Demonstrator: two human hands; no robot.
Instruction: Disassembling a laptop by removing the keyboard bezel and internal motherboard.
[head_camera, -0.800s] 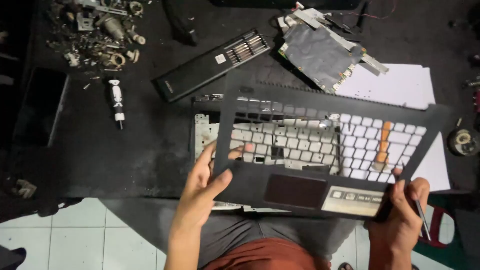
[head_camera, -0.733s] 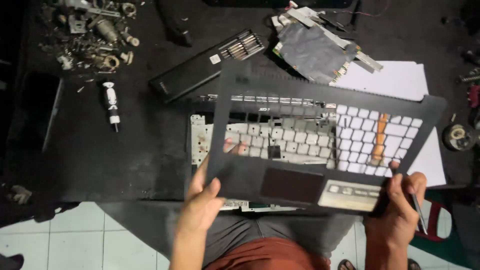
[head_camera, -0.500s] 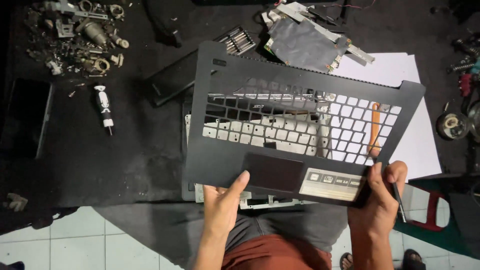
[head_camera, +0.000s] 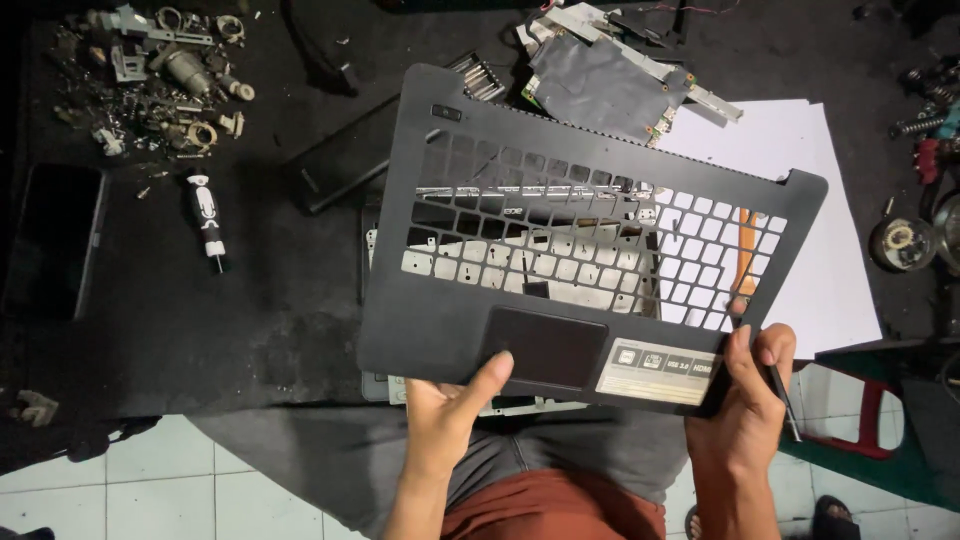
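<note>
Since the earlier frames the laptop palmrest cover (head_camera: 470, 320) has risen off the laptop base (head_camera: 380, 385) and tilted up toward the camera, and the left hand (head_camera: 445, 415) has slid from the key openings down to the cover's near edge. The left grip now pinches that edge just below the touchpad (head_camera: 545, 345), thumb on top. The right hand (head_camera: 745, 405) clamps the near right corner beside the pale sticker (head_camera: 655, 370), its grip also closed on a thin dark tool (head_camera: 785, 400) against the palm. The cover hangs above the table's near edge, over the base. Through its openings show white paper sheets (head_camera: 830, 260) and an orange strip (head_camera: 745, 250). A small screwdriver (head_camera: 207, 220) lies toward the table's left side, metal scraps (head_camera: 165, 75) in the far left corner, a circuit board (head_camera: 605, 85) at the far edge.
</note>
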